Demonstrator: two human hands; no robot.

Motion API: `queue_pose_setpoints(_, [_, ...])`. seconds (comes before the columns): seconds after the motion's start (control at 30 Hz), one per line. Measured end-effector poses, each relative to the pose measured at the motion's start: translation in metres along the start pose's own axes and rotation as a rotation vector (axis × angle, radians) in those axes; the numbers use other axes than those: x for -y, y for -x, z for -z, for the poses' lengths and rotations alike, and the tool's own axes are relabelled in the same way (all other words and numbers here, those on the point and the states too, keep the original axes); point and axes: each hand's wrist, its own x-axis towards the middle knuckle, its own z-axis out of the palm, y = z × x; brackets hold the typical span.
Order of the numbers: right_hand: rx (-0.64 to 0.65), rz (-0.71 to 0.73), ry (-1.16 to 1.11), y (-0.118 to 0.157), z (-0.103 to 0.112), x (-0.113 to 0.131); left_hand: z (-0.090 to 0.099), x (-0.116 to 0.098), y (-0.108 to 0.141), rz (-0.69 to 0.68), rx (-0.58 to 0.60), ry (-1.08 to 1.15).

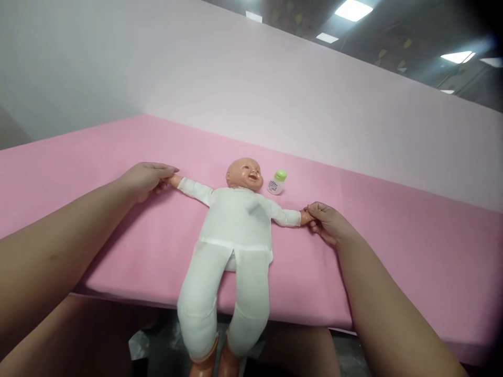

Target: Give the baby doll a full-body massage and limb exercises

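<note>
A baby doll (238, 220) in a white top and white trousers lies face up, its arms stretched out to both sides and its feet hanging over the near edge. My left hand (151, 179) is closed on the doll's hand at the left. At the right, my right hand (325, 222) pinches the doll's other hand between thumb and fingers. Beside the doll's head stands a small clear bottle (276, 183) with a green cap and a printed label, touched by neither hand.
The pink-covered table (401, 251) has its near edge just in front of my legs. A pale wall (236, 78) rises behind it, angling toward a corner at the left. Ceiling lights show above the wall at upper right.
</note>
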Motion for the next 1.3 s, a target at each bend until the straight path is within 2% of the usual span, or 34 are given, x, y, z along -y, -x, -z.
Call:
queue_pose_setpoints(0.3, [-0.116, -0.032, -0.008, -0.004, 0.003, -0.005, -0.005, -0.009, 0.007, 0.075, 0.036, 0.039])
queue_pose_setpoints(0.4, [-0.051, -0.038, -0.052, -0.004, 0.01, -0.008, -0.005, -0.011, 0.009, 0.1, 0.048, 0.088])
queue_pose_setpoints(0.5, [0.034, -0.042, -0.112, -0.002, 0.017, -0.009, -0.001, -0.009, 0.01, 0.08, 0.113, 0.135])
queue_pose_setpoints(0.7, [0.058, -0.034, -0.12, -0.002, 0.017, -0.008, 0.004, -0.005, 0.011, 0.006, 0.193, 0.127])
queue_pose_setpoints(0.9, [-0.032, -0.004, -0.004, -0.004, 0.01, -0.01, 0.005, -0.003, 0.007, -0.003, 0.194, 0.049])
queue_pose_setpoints(1.1, [-0.17, 0.028, -0.005, -0.005, 0.005, -0.009, 0.004, -0.001, 0.003, 0.011, 0.138, 0.026])
queue_pose_setpoints(1.3, [-0.198, 0.029, -0.023, -0.01, 0.009, -0.012, 0.005, -0.002, 0.001, 0.063, 0.17, 0.061])
